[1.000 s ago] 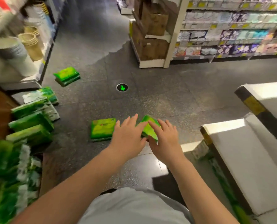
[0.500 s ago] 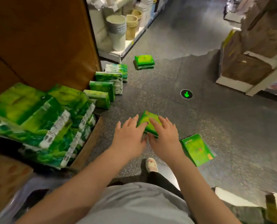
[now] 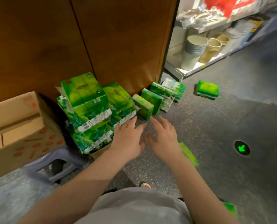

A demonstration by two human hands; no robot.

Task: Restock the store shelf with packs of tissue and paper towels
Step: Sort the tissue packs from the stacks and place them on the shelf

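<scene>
Both my hands are held out over the speckled floor with fingers spread and nothing in them. My left hand (image 3: 128, 138) has its fingertips at the lower edge of a leaning stack of green tissue packs (image 3: 89, 110). My right hand (image 3: 163, 136) hovers beside it, a little short of a row of upright green packs (image 3: 152, 101) standing against the wooden panel. A single green pack (image 3: 188, 153) lies flat under my right wrist, partly hidden by it. Another pack (image 3: 207, 89) lies alone further right.
A brown wooden panel (image 3: 102, 38) backs the stack. A cardboard box (image 3: 18, 126) rests on a purple stool (image 3: 53, 168) at the left. A low shelf with stacked bins (image 3: 194, 50) stands at the right. A green arrow marker (image 3: 242, 147) glows in the floor. One more green pack (image 3: 229, 207) sits at the bottom right.
The view has swung left toward the stack. The green pack both hands gripped is out of them, and the hands have opened and spread apart.
</scene>
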